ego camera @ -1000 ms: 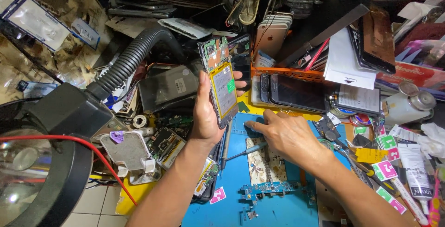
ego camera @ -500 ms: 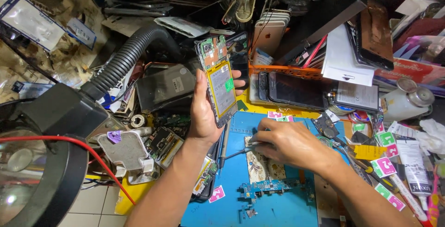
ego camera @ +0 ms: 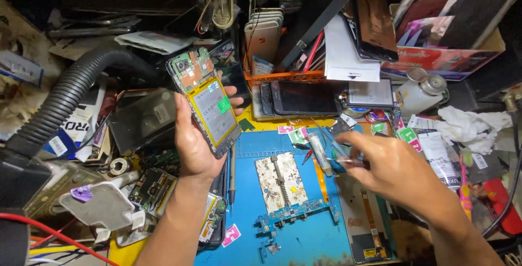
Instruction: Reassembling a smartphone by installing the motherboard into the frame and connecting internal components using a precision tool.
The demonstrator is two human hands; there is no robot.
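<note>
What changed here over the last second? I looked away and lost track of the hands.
The right hand lifted off the blue mat and swung right, now pinching a thin, blurred tool, perhaps tweezers. The left hand kept the opened phone upright; the metal clamp on the mat did not move.

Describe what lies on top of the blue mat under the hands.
On the blue mat lie a metal board holder, a blue circuit board and a small tube. The right hand covers the mat's right part; whatever lies beneath it is hidden.
</note>
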